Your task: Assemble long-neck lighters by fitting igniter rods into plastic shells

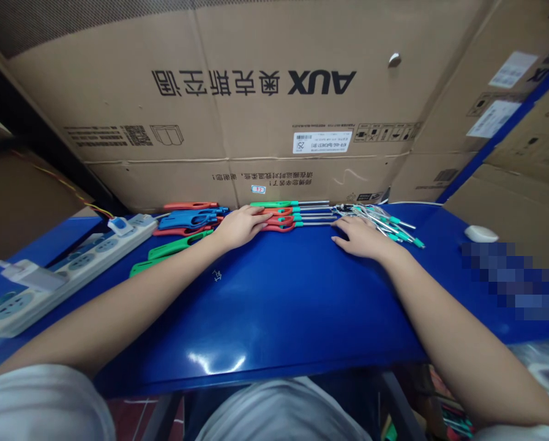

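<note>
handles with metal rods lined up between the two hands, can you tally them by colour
Green handle: 1
Red or orange handles: 3
Total: 4 in view; the row is tightly packed, so others could be hidden.

Cardboard wall (256, 138): rising at the back, AUX upside down!
Power strip (111, 245): slanting along the left, white plug (38, 275) in!
Tabletop (283, 312): glossy blue, catching light!
White object (481, 233): rounded, over on the right.

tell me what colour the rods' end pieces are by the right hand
Teal-green end pieces, best seen in the head view.
</note>
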`<state>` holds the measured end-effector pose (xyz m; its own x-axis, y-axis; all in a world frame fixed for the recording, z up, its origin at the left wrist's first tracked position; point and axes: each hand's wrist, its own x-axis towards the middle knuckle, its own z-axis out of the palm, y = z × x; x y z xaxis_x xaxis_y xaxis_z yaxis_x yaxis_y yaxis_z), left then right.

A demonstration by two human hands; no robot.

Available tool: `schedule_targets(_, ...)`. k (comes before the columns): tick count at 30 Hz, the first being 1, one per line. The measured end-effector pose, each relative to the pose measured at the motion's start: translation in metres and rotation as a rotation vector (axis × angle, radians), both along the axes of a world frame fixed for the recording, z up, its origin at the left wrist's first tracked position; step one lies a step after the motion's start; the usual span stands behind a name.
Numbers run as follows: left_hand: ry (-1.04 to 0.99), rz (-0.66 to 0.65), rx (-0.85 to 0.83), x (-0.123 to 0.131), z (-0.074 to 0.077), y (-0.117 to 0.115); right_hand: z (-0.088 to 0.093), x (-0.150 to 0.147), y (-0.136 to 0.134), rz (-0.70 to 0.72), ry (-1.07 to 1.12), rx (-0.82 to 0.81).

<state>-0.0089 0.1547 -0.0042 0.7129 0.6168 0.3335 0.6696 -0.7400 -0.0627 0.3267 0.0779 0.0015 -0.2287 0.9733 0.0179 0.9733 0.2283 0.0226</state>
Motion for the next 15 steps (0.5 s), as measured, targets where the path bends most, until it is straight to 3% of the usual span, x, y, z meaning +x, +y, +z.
schedule_targets(11, -0.016, -0.023, 0.003, 0.004, 0.002, -0.009, -0.002, 0.001, 0.000, 0.013, 0.003, 0.019)
schedule_targets(15, -0.019, -0.008, -0.001, 0.001, 0.013, -0.016, -0.002, 0.004, 0.001, 0.026, 0.007, 0.042)
